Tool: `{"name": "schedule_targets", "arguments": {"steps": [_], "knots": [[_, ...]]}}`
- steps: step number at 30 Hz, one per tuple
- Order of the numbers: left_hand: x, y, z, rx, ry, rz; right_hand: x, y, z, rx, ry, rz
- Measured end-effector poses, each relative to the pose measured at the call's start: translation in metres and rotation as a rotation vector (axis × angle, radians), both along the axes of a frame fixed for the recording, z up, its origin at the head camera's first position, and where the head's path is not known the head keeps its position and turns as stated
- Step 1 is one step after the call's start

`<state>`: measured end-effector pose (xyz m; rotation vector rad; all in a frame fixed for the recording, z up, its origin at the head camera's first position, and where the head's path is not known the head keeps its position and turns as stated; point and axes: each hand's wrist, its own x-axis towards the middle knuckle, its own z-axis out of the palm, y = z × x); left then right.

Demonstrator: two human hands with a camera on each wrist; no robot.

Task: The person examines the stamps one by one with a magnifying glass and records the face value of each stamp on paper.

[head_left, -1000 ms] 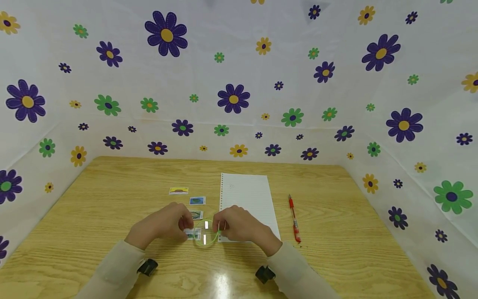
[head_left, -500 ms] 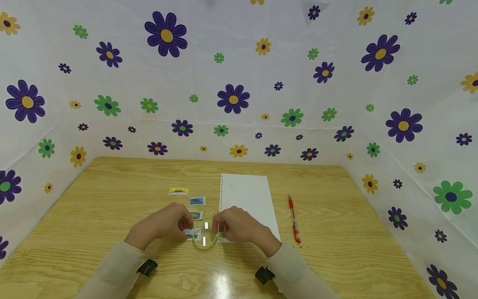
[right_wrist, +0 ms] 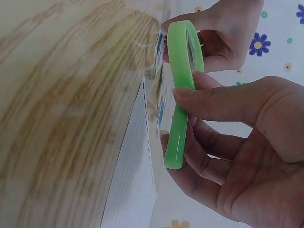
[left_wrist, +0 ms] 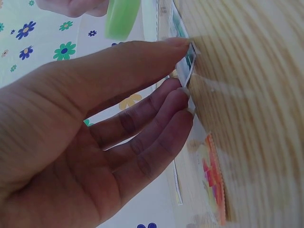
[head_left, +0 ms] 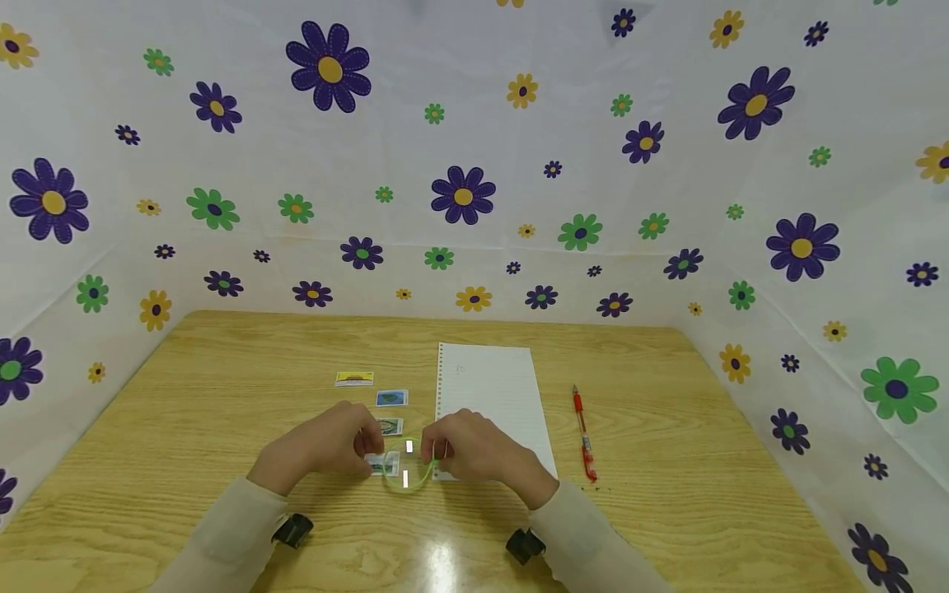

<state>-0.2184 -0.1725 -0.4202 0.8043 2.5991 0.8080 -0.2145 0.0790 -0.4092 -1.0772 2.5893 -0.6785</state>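
My left hand (head_left: 329,441) rests low over the table and pinches the left edge of a small greenish stamp (head_left: 378,464) between thumb and fingers. In the left wrist view the thumb tip lies across this stamp (left_wrist: 191,57). My right hand (head_left: 474,445) grips a light green magnifying glass (right_wrist: 179,52) by its short handle, thumb on one side and fingers curled on the other. In the head view its round lens overlaps the stamp's right part and shows two bright reflections. The right wrist view shows the lens edge-on, raised above the wood.
Beyond the left hand lie a green stamp (head_left: 393,427), a blue stamp (head_left: 391,399) and a yellow stamp (head_left: 354,379). A lined sheet (head_left: 497,387) with faint writing lies partly under the right hand. A red pen (head_left: 583,432) is right of it. Flowered cloth (head_left: 474,123) surrounds the table.
Both hands stay nearly still. The magnifying glass has shifted very slightly toward the person since the first frame; the stamps, sheet and pen have not moved.
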Motion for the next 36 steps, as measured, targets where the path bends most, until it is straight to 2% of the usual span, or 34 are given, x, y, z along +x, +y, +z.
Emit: {"name": "schedule_targets", "arguments": {"steps": [23,32,36], "knots": [[-0.002,-0.001,-0.002,0.004,0.009,-0.017,-0.001,0.000,0.001,0.001,-0.008,0.004],[0.000,0.000,0.000,0.005,0.000,-0.005,-0.002,0.010,0.004,-0.062,-0.004,0.046],[0.000,0.000,0.000,0.008,-0.005,-0.004,-0.004,0.021,0.007,-0.087,-0.007,0.037]]}}
